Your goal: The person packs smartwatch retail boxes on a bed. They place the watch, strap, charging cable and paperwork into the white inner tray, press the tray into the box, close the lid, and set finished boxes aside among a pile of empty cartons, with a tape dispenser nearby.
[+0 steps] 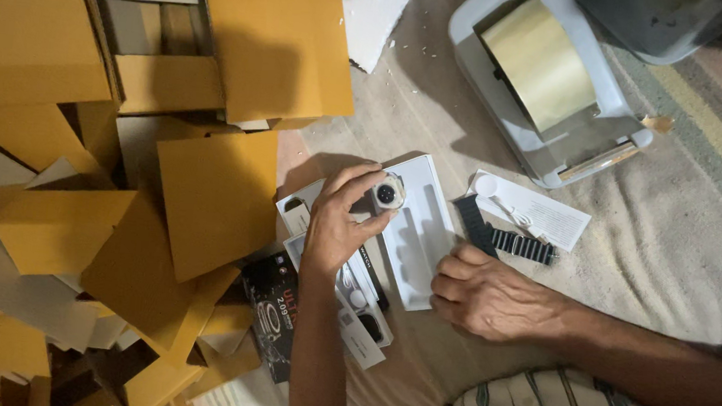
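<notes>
The left hand (pixel 337 223) holds a small watch body (pixel 387 194) in its fingertips, with the round back of the watch facing up. The grip is narrow and tight around the watch. The watch sits just above the far left corner of a white tray (pixel 423 243). The tray lies on a cloth-covered floor (pixel 662 247).

The right hand (pixel 488 294) rests on the cloth, just to the right of the tray. Its fingers are curled in and it holds nothing. A dark watch strap (pixel 506 237) lies just beyond this hand. Part of the strap lies on a white paper card (pixel 552 213).

Near the left arm is a black box (pixel 269 308). Many yellow cardboard pieces (pixel 114 234) are piled on the left. A big roll of tape in a grey holder (pixel 539 62) sits far to the right.
</notes>
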{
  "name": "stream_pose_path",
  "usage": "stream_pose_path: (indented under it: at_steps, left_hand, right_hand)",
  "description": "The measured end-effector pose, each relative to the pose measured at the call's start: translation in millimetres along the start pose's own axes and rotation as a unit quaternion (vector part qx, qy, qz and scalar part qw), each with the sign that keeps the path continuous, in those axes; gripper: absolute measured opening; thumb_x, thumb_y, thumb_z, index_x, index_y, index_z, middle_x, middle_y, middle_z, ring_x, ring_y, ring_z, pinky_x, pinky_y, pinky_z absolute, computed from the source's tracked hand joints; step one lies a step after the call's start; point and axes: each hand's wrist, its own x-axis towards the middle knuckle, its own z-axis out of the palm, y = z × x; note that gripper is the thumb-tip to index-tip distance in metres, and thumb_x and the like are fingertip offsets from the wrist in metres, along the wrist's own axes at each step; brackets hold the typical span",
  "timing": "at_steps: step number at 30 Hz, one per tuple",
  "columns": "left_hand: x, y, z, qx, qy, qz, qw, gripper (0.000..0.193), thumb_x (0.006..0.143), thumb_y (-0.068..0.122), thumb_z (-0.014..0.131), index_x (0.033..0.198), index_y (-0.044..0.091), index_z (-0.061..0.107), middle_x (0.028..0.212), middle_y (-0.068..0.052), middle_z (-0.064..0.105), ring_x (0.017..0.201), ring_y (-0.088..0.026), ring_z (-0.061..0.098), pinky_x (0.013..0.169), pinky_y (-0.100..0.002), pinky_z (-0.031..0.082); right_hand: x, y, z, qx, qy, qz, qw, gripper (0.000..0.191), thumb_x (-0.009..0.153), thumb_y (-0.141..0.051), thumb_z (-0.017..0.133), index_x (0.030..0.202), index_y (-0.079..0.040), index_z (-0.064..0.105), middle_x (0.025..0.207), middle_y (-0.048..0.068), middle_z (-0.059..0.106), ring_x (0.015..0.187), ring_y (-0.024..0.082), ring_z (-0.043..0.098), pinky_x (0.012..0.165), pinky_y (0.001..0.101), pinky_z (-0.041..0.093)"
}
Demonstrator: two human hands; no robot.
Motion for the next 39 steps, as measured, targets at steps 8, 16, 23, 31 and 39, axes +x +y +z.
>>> stream_pose_path:
  at_steps: [8, 16, 23, 31, 39]
  left_hand:
    - [-12.8, 3.4, 10.1, 0.043, 0.021, -0.004, 0.999, 0.054, 0.075, 0.015, 0.089, 0.126, 0.006, 0.07, 0.129, -0.009, 0.067, 0.117, -0.028, 0.067, 0.098, -0.037, 0.056]
    - [-34.0, 19.8, 30.2, 0.058, 0.044, -0.038, 0.997, 0.051, 0.085, 0.017, 0.083, 0.133, 0.009, 0.069, 0.137, -0.012, 0.063, 0.125, -0.03, 0.062, 0.1, -0.038, 0.055]
    - [-57.2, 40.8, 52.6, 0.198, 0.074, 0.016, 0.977, 0.04, 0.095, 0.018, 0.075, 0.135, 0.013, 0.067, 0.157, -0.015, 0.049, 0.146, -0.038, 0.046, 0.121, -0.047, 0.041]
    - [-68.0, 82.4, 45.9, 0.151, 0.087, -0.021, 0.984, 0.054, 0.086, 0.012, 0.073, 0.139, 0.008, 0.064, 0.158, -0.028, 0.036, 0.145, -0.047, 0.033, 0.115, -0.051, 0.034]
    - [-49.9, 168.8, 68.5, -0.179, 0.228, -0.141, 0.946, 0.022, 0.092, 0.013, 0.074, 0.11, 0.005, 0.082, 0.107, -0.008, 0.072, 0.077, -0.016, 0.054, 0.063, -0.031, 0.041]
  right_hand:
    - [6.2, -2.0, -10.0, 0.096, -0.065, 0.022, 0.993, 0.024, 0.066, -0.029, 0.073, 0.075, -0.007, 0.066, 0.08, 0.005, 0.057, 0.089, 0.024, 0.054, 0.082, 0.0402, 0.041]
    - [5.2, -3.8, -18.2, 0.157, -0.066, 0.029, 0.985, 0.018, 0.066, -0.021, 0.074, 0.071, -0.005, 0.066, 0.077, 0.006, 0.057, 0.085, 0.024, 0.055, 0.081, 0.0399, 0.042]
    - [0.7, -2.4, -16.5, 0.171, -0.046, 0.027, 0.984, 0.016, 0.068, -0.018, 0.074, 0.069, -0.006, 0.064, 0.073, 0.005, 0.056, 0.081, 0.023, 0.056, 0.08, 0.0398, 0.043]
    - [-7.2, -10.7, -31.0, 0.108, 0.029, -0.041, 0.993, 0.027, 0.069, -0.024, 0.074, 0.087, -0.003, 0.069, 0.086, 0.009, 0.06, 0.089, 0.028, 0.058, 0.082, 0.0436, 0.045]
    - [-76.4, -30.6, -114.8, -0.038, 0.345, 0.185, 0.919, 0.016, 0.096, -0.02, 0.067, 0.106, -0.008, 0.07, 0.11, 0.009, 0.068, 0.107, 0.026, 0.064, 0.093, 0.0453, 0.05]
